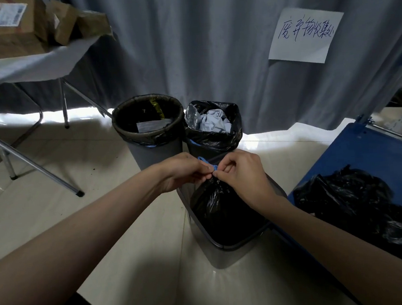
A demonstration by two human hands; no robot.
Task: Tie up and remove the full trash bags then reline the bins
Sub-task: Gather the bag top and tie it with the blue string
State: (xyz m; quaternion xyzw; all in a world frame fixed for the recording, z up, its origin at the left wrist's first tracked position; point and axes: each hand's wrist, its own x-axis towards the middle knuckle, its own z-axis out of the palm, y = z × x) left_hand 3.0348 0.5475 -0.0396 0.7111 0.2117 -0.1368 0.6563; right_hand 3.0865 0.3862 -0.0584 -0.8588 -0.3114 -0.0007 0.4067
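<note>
So in the head view the left hand [184, 172] and right hand [241, 170] pinch the blue drawstring [212, 167] at the gathered neck of the near bag [221, 206], still inside its bin [230, 252], while the two bins behind, one lined and nearly empty [151, 147], one stuffed with paper [213, 129], look untied and untouched.

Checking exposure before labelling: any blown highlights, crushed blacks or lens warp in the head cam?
Head view: floor strip under the curtain is blown out; the bag both hands tie is near-black with little detail; wide-angle warp bends the table legs and the edges.
</note>
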